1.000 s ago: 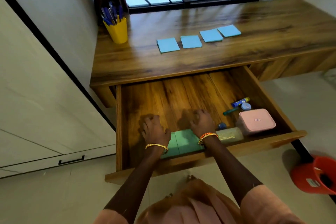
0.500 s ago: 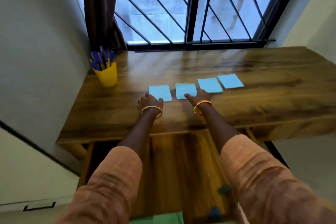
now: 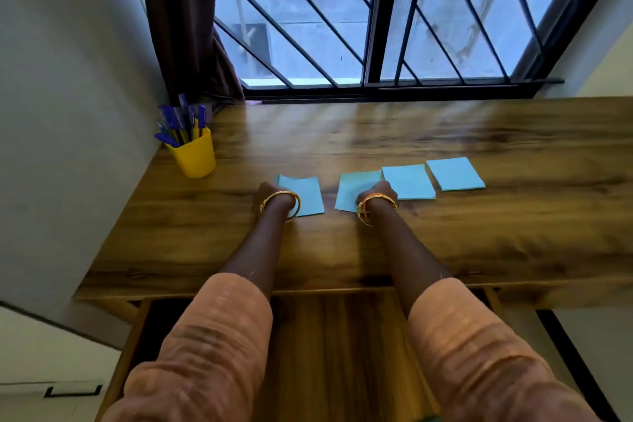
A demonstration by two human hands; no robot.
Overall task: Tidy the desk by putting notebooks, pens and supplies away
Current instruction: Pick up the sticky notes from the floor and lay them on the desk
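Orange sleeves [image 3: 205,353] hide most of the open drawer [image 3: 342,336]. On the desk [image 3: 376,250], left hand [image 3: 269,195] and right hand [image 3: 378,192] each rest on a blue notepad [image 3: 308,195]; finger grip cannot be told. Two more pads [image 3: 407,181] lie rightward, pen cup [image 3: 193,156] beyond.

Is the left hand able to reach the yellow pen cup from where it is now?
Probably yes. The left hand rests on the leftmost blue pad, and the yellow pen cup stands further left and back on the desk. Only bare wood lies between them, so nothing blocks the way.
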